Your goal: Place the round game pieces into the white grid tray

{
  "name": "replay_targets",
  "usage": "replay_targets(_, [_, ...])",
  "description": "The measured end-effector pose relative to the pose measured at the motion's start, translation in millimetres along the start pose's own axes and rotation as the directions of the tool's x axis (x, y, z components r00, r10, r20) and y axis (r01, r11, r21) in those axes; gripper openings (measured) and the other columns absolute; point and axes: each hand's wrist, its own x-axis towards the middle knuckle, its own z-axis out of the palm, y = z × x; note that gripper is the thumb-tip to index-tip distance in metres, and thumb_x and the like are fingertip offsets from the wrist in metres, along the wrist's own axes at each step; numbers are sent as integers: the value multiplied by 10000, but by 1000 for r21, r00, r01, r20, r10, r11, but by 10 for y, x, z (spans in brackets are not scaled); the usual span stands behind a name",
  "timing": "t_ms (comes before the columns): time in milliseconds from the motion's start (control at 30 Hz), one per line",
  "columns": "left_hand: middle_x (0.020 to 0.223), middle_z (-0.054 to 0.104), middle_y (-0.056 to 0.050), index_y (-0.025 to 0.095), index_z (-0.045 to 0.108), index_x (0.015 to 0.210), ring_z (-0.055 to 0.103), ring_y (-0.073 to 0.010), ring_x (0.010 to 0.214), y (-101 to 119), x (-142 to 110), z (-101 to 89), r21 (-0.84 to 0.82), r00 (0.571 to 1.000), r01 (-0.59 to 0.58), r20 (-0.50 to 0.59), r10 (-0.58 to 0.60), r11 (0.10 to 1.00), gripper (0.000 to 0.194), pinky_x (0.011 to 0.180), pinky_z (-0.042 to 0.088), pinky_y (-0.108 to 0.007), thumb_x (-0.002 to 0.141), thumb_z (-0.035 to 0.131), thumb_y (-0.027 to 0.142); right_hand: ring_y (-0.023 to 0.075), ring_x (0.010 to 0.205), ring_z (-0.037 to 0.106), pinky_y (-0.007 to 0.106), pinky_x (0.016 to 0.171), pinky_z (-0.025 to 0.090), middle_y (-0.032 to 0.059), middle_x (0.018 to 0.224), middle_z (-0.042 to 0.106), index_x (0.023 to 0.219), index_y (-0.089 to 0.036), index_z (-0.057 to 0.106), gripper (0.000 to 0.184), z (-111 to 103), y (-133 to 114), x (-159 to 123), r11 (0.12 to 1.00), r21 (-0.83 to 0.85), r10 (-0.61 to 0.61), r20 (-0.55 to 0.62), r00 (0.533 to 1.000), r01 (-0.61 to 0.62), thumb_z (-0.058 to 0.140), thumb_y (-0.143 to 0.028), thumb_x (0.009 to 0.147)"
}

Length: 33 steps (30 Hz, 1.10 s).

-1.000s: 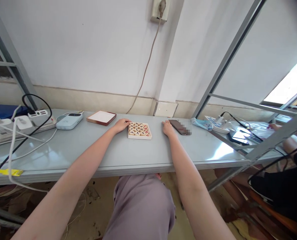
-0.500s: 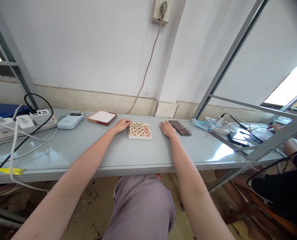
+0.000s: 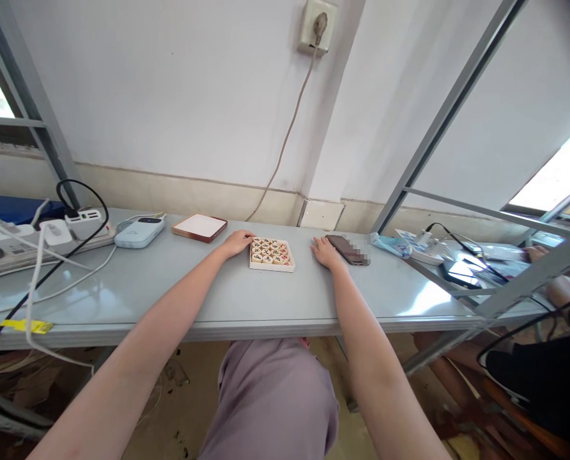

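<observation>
Head view: wooden tray of xiangqi discs (image 3: 271, 254) — on the grey surface (image 3: 261, 300), between both hands. Left hand (image 3: 237, 243) — open, flat, empty, fingertips at the tray's left edge. Right hand (image 3: 324, 252) — open, empty, just beside a smartphone (image 3: 346, 249).

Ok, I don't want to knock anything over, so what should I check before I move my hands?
Left hand empty, resting by the wooden tray of Chinese chess pieces: ok.
Right hand empty, apart from the tray: ok.
Pieces in rows inside the tray, none seen outside it: ok.
Phone clear of the right hand: cannot tell, they lie very close.
White cable well left of the tray: ok.
</observation>
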Motion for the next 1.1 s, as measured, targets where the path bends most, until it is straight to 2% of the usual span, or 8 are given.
replay_targets(167, [1143,631,-52,147,643,1064,556,-177,1061,-27,29,23,-15,1000,1,5,-1,1000,354,910,396,-225,821,412,260,217,1355,153,397,1081,194,112,1468,218,1398,-108,281,496,38,-12,41,994,-48,-98,-8,995,97,187,-175,916])
replay_targets(300, [1152,626,-52,148,638,1071,553,-174,1062,-29,32,25,-5,1000,5,7,-5,1000,352,925,383,-226,824,414,259,228,1351,167,403,1085,206,89,1474,199,1418,-141,244,523,42,20,103,976,-79,-205,-3,979,204,212,-154,896])
replay_targets(467, [1163,618,-55,150,640,1066,551,-179,1060,-2,2,5,-7,1000,-2,16,2,1000,351,918,384,-225,825,410,260,201,1353,150,357,1103,179,83,1476,185,1391,-122,314,513,31,142,185,925,-140,-346,67,936,352,196,-174,895])
replay_targets(667, [1150,625,-59,146,641,1058,560,-180,1040,10,-7,1,-19,1000,3,15,-3,1000,345,912,388,-235,826,405,244,232,1351,161,445,1075,228,100,1467,211,1396,-113,290,522,-7,311,279,939,-199,-272,74,960,281,180,-195,892])
replay_targets(800, [1152,624,-60,148,642,1055,563,-181,1038,5,7,11,-12,1000,5,20,-4,1000,343,914,388,-236,827,402,238,226,1357,137,453,1080,198,104,1472,202,1394,-88,280,527,-26,388,336,937,-247,-230,101,968,248,159,-172,888])
replay_targets(967, [1148,626,-57,150,645,1045,559,-185,1044,-12,15,27,-24,1000,-4,11,4,1000,338,914,388,-242,824,405,242,217,1355,149,454,1078,197,96,1464,233,1379,-134,316,500,-35,437,335,941,-234,-231,85,969,245,196,-217,901])
replay_targets(1033, [1145,628,-56,155,646,1040,559,-186,1042,-20,17,30,-32,1000,-4,9,4,999,336,912,390,-248,823,409,251,237,1352,165,486,1065,209,102,1457,254,1357,-147,356,484,-55,410,300,946,-210,-240,56,969,246,238,-254,901])
replay_targets(1100, [1145,628,-52,163,649,1035,558,-189,1042,-26,20,32,-32,1000,-4,4,4,999,333,910,394,-253,820,413,258,253,1337,217,489,1053,235,116,1442,286,1324,-148,405,466,-102,316,247,945,-176,-286,-46,957,274,301,-263,885])
